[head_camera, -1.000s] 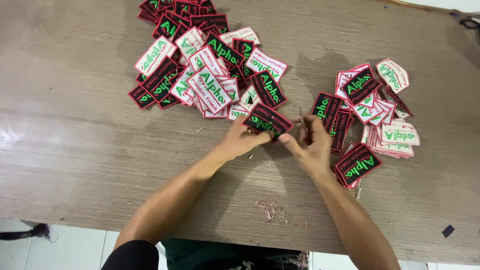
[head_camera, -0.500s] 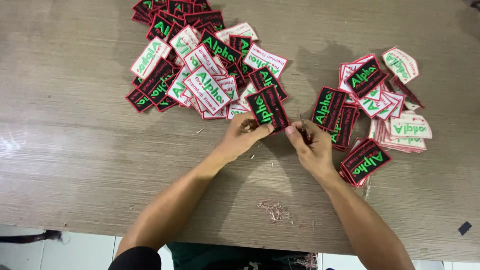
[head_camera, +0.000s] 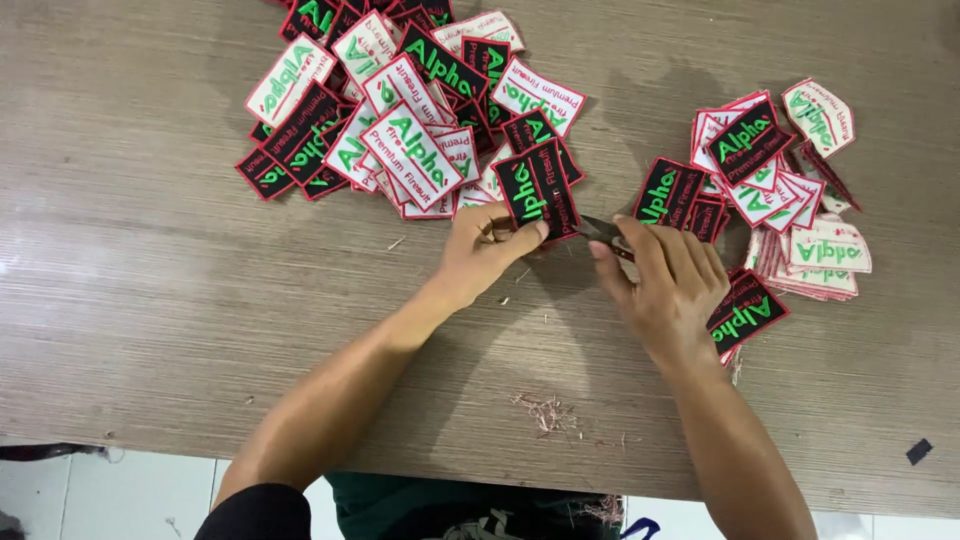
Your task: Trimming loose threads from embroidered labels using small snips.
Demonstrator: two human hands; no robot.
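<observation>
My left hand [head_camera: 485,250] pinches a black embroidered patch [head_camera: 540,190] with green letters and a red border, held upright by its lower edge. My right hand [head_camera: 665,280] holds a small metal thread snipper [head_camera: 600,229] whose tip touches the patch's right edge. A big heap of black and white patches [head_camera: 400,110] lies just behind my left hand. A second, smaller pile of patches [head_camera: 770,190] lies to the right, partly under my right hand.
The work goes on over a grey-brown wooden table [head_camera: 150,300]. A small clump of cut red threads [head_camera: 545,410] lies near the front edge. A little dark scrap [head_camera: 918,451] sits at the far right front.
The held patch has turned from lying slanted to standing upright. Both hands stay together at the patch; the view has shifted slightly.
</observation>
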